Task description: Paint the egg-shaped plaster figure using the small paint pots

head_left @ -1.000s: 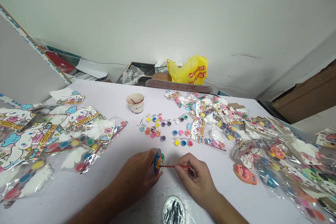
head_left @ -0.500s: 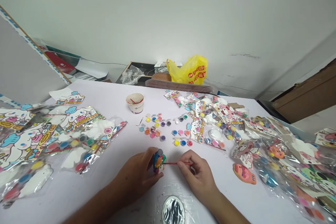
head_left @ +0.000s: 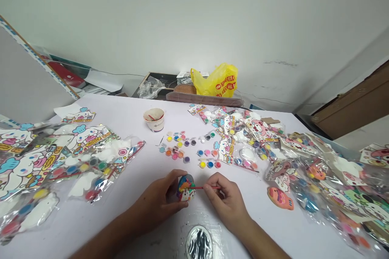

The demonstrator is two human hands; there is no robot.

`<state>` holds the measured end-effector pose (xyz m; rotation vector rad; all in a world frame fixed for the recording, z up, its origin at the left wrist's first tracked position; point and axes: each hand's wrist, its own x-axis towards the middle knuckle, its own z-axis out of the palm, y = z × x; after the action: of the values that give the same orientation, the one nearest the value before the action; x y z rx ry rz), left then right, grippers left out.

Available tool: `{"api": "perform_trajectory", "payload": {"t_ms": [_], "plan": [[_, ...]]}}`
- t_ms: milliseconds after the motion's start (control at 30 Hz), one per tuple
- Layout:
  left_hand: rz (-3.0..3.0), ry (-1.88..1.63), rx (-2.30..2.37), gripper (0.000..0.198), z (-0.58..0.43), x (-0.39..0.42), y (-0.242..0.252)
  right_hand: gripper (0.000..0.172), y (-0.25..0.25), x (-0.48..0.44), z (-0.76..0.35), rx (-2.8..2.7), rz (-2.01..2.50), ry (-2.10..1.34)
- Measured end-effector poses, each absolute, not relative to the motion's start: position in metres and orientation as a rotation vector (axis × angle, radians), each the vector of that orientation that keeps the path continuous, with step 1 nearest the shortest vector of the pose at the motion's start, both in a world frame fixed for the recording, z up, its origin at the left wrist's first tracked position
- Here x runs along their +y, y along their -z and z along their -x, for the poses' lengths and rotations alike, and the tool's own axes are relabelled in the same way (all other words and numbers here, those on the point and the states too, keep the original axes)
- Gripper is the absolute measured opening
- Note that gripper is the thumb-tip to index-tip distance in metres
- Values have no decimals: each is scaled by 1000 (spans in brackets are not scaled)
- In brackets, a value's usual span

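Near the table's front, my left hand [head_left: 162,196] grips a small painted figurine [head_left: 186,188] between thumb and fingers. The figurine shows blue, orange, green, red and white patches. In a pinch, my right hand [head_left: 226,198] holds a thin red paintbrush [head_left: 209,187], its tip at the figurine's right side. Whether the bristles touch the surface I cannot tell. Several small paint pots [head_left: 209,164] of many colours stand beyond my hands. Farther back, a paper cup [head_left: 154,119] has a red brush in it. Below my hands lies a round silvery piece [head_left: 199,243] under clear plastic.
Bagged white figurines with paints [head_left: 91,162] cover the table's left side. More bags [head_left: 306,186] are heaped on the right, beside a painted fish-shaped piece [head_left: 280,198]. A yellow plastic bag [head_left: 215,81] sits behind the table's far edge, against the wall.
My left hand has turned the figurine slightly, showing more of its grey and white parts. The brush stays against its right side. The whole view has shifted a little.
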<state>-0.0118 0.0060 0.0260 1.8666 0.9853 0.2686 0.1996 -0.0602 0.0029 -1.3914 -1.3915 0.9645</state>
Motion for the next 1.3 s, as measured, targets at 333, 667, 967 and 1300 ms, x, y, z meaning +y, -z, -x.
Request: {"api": "perform_trajectory", "payload": {"t_ms": [333, 667, 967, 1300], "plan": [[-1893, -234, 1004, 50, 12, 6, -27, 32, -3, -59, -200, -1417, 1398, -966], [-1910, -222, 1018, 50, 12, 5, -29, 35, -2, -60, -199, -1437, 1419, -938], [-1908, -219, 1008, 48, 11, 5, -29, 30, -3, -60, -201, -1419, 1381, -974], [-1898, -239, 1003, 50, 13, 5, -24, 29, -3, -60, -202, -1403, 1365, -994]]}}
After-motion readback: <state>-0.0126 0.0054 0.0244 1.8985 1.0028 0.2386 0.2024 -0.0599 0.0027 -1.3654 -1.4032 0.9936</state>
